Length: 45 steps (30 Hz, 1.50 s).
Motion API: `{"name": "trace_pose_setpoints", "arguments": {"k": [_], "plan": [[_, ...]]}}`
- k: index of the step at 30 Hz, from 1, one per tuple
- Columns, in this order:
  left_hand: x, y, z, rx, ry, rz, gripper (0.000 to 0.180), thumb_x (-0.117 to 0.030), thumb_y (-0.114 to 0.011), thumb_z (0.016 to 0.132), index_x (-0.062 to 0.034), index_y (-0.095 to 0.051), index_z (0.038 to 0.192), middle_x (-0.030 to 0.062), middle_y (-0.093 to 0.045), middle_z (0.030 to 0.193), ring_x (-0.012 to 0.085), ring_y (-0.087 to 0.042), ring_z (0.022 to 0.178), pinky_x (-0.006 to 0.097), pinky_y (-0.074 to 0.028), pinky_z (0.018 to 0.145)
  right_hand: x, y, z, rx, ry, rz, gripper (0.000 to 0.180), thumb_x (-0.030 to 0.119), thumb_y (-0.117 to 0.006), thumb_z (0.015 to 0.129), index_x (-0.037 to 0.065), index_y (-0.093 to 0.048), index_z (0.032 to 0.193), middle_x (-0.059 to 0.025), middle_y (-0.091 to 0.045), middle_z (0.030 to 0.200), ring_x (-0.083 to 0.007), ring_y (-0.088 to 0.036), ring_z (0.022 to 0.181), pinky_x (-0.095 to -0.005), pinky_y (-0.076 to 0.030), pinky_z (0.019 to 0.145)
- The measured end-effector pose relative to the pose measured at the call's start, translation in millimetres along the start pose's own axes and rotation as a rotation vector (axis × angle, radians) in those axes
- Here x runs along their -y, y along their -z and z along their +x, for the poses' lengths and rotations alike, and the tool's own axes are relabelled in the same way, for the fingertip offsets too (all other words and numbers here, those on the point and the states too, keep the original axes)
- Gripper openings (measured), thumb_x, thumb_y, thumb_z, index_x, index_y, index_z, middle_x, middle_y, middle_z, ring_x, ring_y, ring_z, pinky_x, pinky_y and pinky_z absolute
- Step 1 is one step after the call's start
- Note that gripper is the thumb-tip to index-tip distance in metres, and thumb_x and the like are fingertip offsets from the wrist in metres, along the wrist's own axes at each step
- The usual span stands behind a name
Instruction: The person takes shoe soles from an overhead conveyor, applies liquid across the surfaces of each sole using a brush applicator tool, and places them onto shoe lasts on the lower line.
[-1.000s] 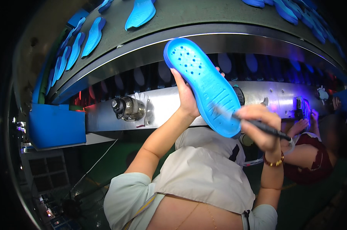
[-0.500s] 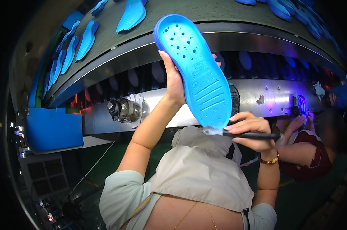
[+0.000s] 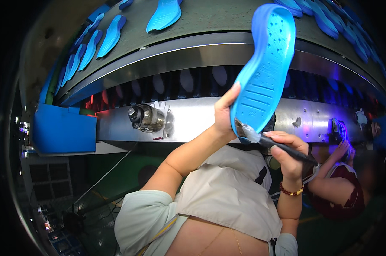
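A bright blue shoe sole (image 3: 261,81) is held up in front of me, its holed end pointing away and its ribbed end toward me. My left hand (image 3: 225,112) is closed on the sole's left edge; its other fingers are hidden behind it. In my right hand (image 3: 289,153) is a brush with a black handle (image 3: 292,153). The pale, dark-edged bristles (image 3: 247,130) touch the rim at the near end of the sole.
A dark conveyor belt (image 3: 210,21) carries several blue soles (image 3: 112,36). Below it runs a metal ledge (image 3: 193,119) with a glass bottle (image 3: 149,118) and a white glove (image 3: 164,110). At right, a co-worker's hands (image 3: 341,150) hold something under violet light. A blue box (image 3: 65,129) stands left.
The sole and both hands have shifted right in the picture. The sole now leans the other way, its far end to the right, and the brush has moved to the near left rim.
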State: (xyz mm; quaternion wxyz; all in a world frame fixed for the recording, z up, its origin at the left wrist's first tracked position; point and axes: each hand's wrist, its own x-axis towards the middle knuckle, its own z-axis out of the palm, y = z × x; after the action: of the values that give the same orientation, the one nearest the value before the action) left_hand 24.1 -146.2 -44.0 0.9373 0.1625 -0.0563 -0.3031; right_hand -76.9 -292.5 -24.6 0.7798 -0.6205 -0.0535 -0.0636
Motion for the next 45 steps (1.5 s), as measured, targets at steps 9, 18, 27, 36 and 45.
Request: {"name": "trace_pose_setpoints", "arguments": {"k": [9,18,27,36,45], "plan": [[-13,-1,11,-0.03,-0.033,-0.054,0.048,-0.035,-0.036,0.089,0.0007,-0.043,0.12,0.0156,-0.056,0.11,0.025,-0.058,0.095,0.037,-0.046,0.085,17,14,25,0.079,0.061,-0.089,0.017,-0.005,-0.061,0.069,-0.006,-0.061,0.087,-0.0181,-0.063,0.092,-0.0226,-0.061,0.086,-0.0313,-0.047,0.079],[-26,-9,17,0.182,0.107,-0.212,0.043,-0.031,-0.039,0.088,0.0012,-0.048,0.116,0.0181,-0.055,0.111,0.0291,-0.057,0.096,0.042,-0.044,0.087,18,11,32,0.228,0.102,-0.351,0.016,-0.003,-0.064,0.068,-0.001,-0.063,0.083,-0.0146,-0.064,0.086,-0.0223,-0.062,0.081,-0.0296,-0.048,0.074],[-30,3,17,-0.121,0.594,0.18,0.046,-0.028,-0.051,0.084,0.0042,-0.046,0.117,0.0205,-0.054,0.11,0.0275,-0.057,0.095,0.038,-0.044,0.087,26,21,32,0.455,0.155,-0.633,0.018,0.002,-0.067,0.067,0.004,-0.065,0.085,-0.0093,-0.066,0.088,-0.023,-0.062,0.078,-0.03,-0.047,0.07],[-34,-5,6,-0.092,0.95,0.701,0.057,-0.034,-0.057,0.08,0.0031,-0.044,0.121,0.0193,-0.053,0.11,0.0235,-0.058,0.091,0.035,-0.049,0.078,5,35,27,0.69,0.024,-0.564,0.018,0.001,-0.066,0.069,0.0,-0.063,0.086,-0.0135,-0.065,0.088,-0.0244,-0.063,0.084,-0.0305,-0.05,0.074],[-42,-2,-1,-0.11,0.942,0.74,0.058,-0.038,-0.058,0.08,0.0029,-0.046,0.119,0.0192,-0.055,0.107,0.0215,-0.06,0.087,0.03,-0.05,0.074,8,64,32,0.736,-0.065,-0.664,0.019,0.002,-0.064,0.071,-0.002,-0.061,0.089,-0.0154,-0.064,0.09,-0.0265,-0.062,0.087,-0.0317,-0.049,0.076]]}}
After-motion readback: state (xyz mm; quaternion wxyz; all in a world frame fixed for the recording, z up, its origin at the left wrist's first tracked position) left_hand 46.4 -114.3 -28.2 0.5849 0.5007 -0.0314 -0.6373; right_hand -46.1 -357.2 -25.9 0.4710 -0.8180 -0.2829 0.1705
